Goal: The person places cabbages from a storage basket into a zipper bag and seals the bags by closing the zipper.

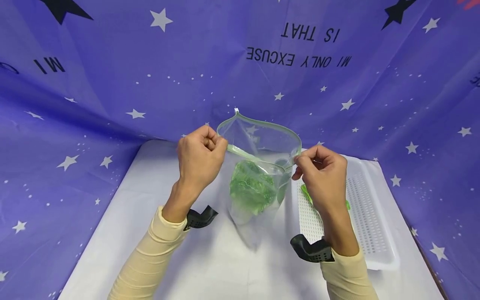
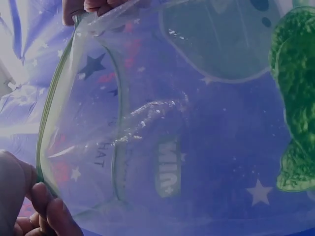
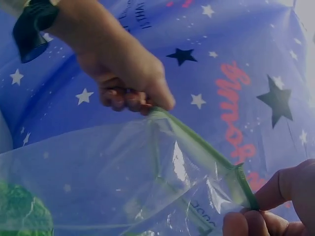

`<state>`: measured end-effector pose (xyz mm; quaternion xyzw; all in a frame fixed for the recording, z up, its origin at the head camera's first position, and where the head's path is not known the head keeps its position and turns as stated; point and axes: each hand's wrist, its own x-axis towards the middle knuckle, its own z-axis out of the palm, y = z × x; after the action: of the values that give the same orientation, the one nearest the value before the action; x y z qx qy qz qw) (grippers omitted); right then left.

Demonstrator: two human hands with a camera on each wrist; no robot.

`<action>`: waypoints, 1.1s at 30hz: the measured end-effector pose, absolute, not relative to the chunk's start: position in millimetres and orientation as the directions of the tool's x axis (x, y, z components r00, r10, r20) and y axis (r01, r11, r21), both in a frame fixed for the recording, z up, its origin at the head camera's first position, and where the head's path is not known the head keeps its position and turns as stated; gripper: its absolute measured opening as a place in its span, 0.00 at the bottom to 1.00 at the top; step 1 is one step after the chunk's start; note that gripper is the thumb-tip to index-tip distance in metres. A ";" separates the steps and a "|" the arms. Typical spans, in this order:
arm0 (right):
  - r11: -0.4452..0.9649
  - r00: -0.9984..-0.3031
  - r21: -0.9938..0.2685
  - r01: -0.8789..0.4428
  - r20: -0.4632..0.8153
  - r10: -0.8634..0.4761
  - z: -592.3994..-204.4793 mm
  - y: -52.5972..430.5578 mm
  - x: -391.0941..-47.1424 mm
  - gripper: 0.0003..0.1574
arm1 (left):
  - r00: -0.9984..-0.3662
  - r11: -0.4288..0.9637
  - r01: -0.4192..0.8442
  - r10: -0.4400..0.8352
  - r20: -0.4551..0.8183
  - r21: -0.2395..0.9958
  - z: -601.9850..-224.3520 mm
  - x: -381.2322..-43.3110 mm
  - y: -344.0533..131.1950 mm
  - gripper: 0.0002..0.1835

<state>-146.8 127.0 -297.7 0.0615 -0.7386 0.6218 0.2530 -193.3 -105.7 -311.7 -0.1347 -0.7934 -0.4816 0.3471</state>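
Between my hands hangs a clear zip bag [image 1: 245, 231] with a green-edged mouth spread wide, its white slider tab [image 1: 236, 110] at the far corner. My left hand [image 1: 201, 156] pinches the left side of the rim between thumb and curled fingers. The right hand [image 1: 325, 175] pinches the rim's right side. Down inside the bag sits a crinkled green leafy vegetable [image 1: 251, 187], seen through the plastic; it looks like lettuce. In the left wrist view, a pale printed label [image 2: 169, 169] shows on the bag wall.
Behind the right forearm lies a white perforated tray [image 1: 388, 246] holding a bright green item [image 1: 306, 193], partly hidden by the hand. A white-covered table [image 1: 123, 233] is below. Purple star-printed sheeting [image 1: 210, 50] walls the back and both sides.
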 end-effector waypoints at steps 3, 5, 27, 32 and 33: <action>0.246 -0.889 -0.898 -0.366 0.415 0.195 -298.0 132.0 -146.4 0.09 | -0.726 0.461 0.578 -0.085 0.682 0.673 -311.3 -195.0 -102.4 0.09; 0.274 -0.915 -0.907 -0.319 0.370 0.161 -299.5 134.9 -145.8 0.08 | -0.733 0.437 0.587 -0.071 0.677 0.682 -312.8 -195.7 -100.8 0.09; 0.922 -0.995 -0.383 0.062 -0.099 0.026 -370.5 283.5 -202.7 0.43 | -0.663 0.351 0.730 0.154 0.733 0.587 -304.4 -199.9 -73.5 0.09; 0.977 -0.939 -0.156 0.146 -0.331 0.087 -420.4 299.0 -208.8 0.50 | -0.649 0.340 0.746 0.177 0.740 0.573 -304.5 -198.6 -67.9 0.10; 0.979 -0.931 -0.140 0.149 -0.354 0.091 -428.0 299.0 -207.9 0.49 | -0.646 0.339 0.748 0.180 0.742 0.570 -304.4 -198.5 -66.9 0.10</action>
<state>-207.9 299.0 -428.0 -0.0611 -0.9791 0.0822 -0.1757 -198.5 -66.9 -304.4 -0.3034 -0.7645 -0.4885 0.2912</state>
